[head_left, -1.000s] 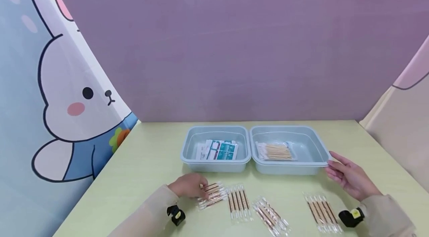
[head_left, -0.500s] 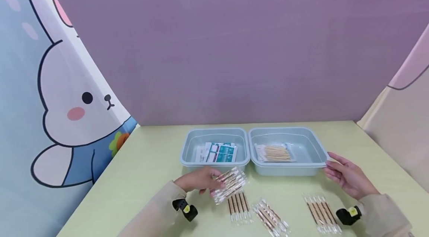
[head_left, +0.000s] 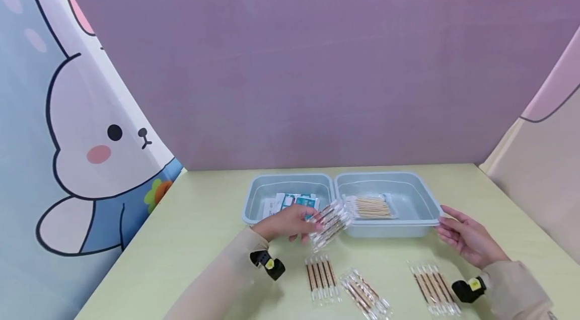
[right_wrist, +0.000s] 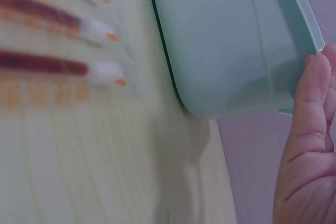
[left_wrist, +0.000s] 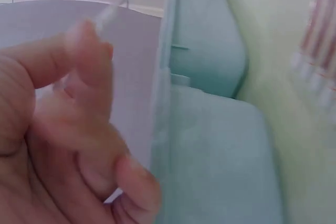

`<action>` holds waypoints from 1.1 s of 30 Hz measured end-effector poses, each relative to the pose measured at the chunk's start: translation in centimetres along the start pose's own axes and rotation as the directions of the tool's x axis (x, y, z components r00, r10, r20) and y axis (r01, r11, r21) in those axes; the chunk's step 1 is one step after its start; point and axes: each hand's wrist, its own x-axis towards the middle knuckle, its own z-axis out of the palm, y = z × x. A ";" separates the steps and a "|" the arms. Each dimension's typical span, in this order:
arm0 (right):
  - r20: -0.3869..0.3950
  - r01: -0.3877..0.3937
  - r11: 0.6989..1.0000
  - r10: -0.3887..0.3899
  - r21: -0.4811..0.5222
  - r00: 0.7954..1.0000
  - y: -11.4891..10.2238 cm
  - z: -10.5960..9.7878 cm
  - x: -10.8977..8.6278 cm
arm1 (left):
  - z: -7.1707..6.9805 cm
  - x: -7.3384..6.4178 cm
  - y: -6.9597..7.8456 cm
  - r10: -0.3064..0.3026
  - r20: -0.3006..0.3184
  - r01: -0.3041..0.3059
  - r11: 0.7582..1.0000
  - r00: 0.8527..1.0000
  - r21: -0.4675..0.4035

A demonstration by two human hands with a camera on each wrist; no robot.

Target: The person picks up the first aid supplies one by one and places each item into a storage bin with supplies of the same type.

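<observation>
In the head view my left hand (head_left: 290,222) pinches a clear packet of brown-stemmed swabs (head_left: 332,223), raised in front of the two blue bins. In the left wrist view the fingers are blurred and most of that packet is hidden. My right hand (head_left: 468,239) holds the near right corner of the right bin (head_left: 389,231) by its rim, thumb against the edge in the right wrist view. Inside that bin lies a bag of wooden cotton swabs (head_left: 371,207). The left bin (head_left: 254,199) contains flat white-and-teal packets (head_left: 290,200), partly covered by my left hand.
On the table in front of the bins lie three more swab packets: one left (head_left: 322,280), one in the middle (head_left: 365,294), and one near my right wrist (head_left: 434,289). A purple panel (head_left: 335,68) rises behind the table.
My left hand has picked the leftmost swab packet up off the table and carried it up and to the right, towards the bins. My right hand stays at the right bin's corner.
</observation>
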 end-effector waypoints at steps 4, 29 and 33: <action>0.006 -0.001 1.000 0.001 -0.006 1.000 0.0 -0.1 0.0 | -0.2 1.3 1.3 0.028 -0.056 -0.026 0.999 0.998 0.031; 0.000 -0.012 0.999 0.012 -0.053 1.000 -0.2 -0.1 0.2 | -0.7 7.6 4.8 -0.041 -0.118 0.051 0.995 0.992 0.088; -0.021 -0.014 0.997 0.012 -0.073 1.000 -0.3 -0.2 0.1 | -0.5 8.3 4.5 -0.053 -0.148 0.063 0.996 0.988 0.065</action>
